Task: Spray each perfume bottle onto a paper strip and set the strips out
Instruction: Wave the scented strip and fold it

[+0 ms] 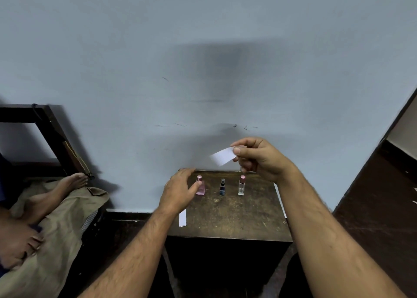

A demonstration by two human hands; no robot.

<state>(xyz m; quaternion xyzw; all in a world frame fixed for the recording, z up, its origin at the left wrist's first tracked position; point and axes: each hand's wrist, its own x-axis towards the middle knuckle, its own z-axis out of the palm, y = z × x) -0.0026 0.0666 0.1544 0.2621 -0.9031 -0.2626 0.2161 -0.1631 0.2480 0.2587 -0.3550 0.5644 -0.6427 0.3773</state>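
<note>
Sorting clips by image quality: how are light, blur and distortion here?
Head view: dim, flat light; soft shadows on the wall; the raised paper strip in the right hand is motion-blurred; the three perfume bottles are small and soft; wide-angle bending slants the door frame.

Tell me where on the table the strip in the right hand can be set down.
Free: the bare table in front of the blue bottle and clear bottle, right of the lying strip. Crowded: the back row, where the left hand reaches the pink bottle.
</note>
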